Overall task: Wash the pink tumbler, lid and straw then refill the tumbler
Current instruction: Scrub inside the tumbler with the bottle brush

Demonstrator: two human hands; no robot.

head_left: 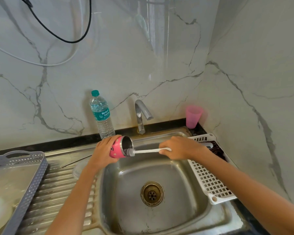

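My left hand (103,152) grips the pink tumbler (117,150), tipped on its side over the sink's back left corner with its steel mouth facing right. My right hand (178,147) holds the white handle of a bottle brush (148,151). Its grey bristle head sits at the tumbler's mouth, partly inside. A thin straw (76,161) lies on the ribbed drainboard to the left, next to a clear round lid (78,169). A full water bottle (102,116) with a teal cap stands behind the tumbler against the wall.
The steel sink (185,187) has a drain at its middle and a tap (141,114) behind it, not running. A white slotted tray (209,180) lies at the right. A pink plastic cup (193,117) stands in the corner. A grey basket (25,175) is at left.
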